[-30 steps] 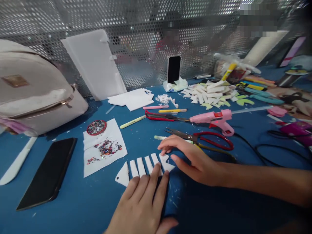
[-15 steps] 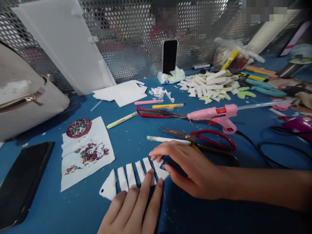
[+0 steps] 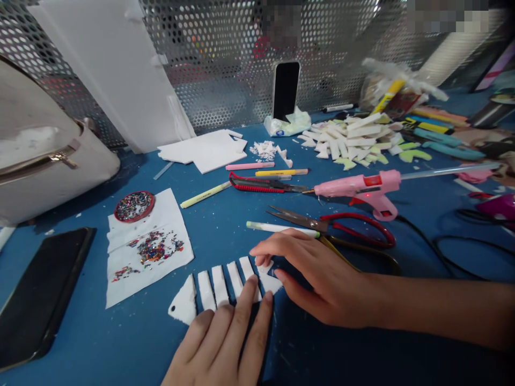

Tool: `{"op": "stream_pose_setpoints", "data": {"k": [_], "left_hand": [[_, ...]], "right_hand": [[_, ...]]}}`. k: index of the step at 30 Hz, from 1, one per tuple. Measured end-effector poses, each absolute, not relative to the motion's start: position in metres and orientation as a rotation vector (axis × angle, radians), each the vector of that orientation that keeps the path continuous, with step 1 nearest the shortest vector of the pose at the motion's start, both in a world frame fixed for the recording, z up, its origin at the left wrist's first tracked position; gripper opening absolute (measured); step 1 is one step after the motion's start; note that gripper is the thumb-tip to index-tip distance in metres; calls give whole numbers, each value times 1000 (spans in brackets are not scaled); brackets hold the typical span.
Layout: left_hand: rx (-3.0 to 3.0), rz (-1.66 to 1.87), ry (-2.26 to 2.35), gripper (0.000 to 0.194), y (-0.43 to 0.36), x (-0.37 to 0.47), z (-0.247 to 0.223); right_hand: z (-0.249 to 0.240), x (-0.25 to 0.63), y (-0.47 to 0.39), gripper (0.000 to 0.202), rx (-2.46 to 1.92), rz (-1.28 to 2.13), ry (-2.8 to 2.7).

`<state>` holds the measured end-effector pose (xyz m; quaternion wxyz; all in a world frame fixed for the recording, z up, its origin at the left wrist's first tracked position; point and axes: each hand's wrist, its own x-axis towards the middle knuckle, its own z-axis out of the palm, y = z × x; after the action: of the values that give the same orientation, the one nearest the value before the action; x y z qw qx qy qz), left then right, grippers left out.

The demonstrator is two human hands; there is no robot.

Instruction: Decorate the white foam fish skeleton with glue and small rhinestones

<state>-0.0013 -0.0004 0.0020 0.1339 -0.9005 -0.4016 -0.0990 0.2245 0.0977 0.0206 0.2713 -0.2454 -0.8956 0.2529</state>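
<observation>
White foam pieces lie in a row like a fish: a pointed head [image 3: 184, 301] with a black dot, several narrow strips [image 3: 219, 285] with gaps between, and a tail piece [image 3: 270, 281]. My left hand [image 3: 227, 338] rests flat with fingers stretched out; fingertips touch the strips toward the tail and cover their lower ends. Above the tail piece, my right hand [image 3: 322, 279] is curved, thumb apart from the fingers, the fingertips at its upper edge. Whether they press on it is hard to tell.
Behind my right hand lie scissors [image 3: 317, 221], a white marker [image 3: 277, 229], a pink glue gun [image 3: 362, 187] and a red cutter [image 3: 261, 184]. Left are a paper with beads [image 3: 177, 225] and a phone [image 3: 44, 295]. Foam scraps [image 3: 354, 139] heap at the back.
The whole view has shifted slightly, so things sit a little further right. Both hands keep nearly the same pose over the foam pieces.
</observation>
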Motion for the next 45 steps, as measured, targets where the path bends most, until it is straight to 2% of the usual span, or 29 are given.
{"op": "stream_pose_setpoints", "data": {"k": [7, 45], "left_hand": [[-2627, -305, -1145, 59, 1, -1, -1], [-2629, -305, -1057, 62, 4, -2, 2]], "right_hand": [[21, 224, 98, 35, -611, 684, -2392], [18, 225, 97, 34, -603, 682, -2391]]}}
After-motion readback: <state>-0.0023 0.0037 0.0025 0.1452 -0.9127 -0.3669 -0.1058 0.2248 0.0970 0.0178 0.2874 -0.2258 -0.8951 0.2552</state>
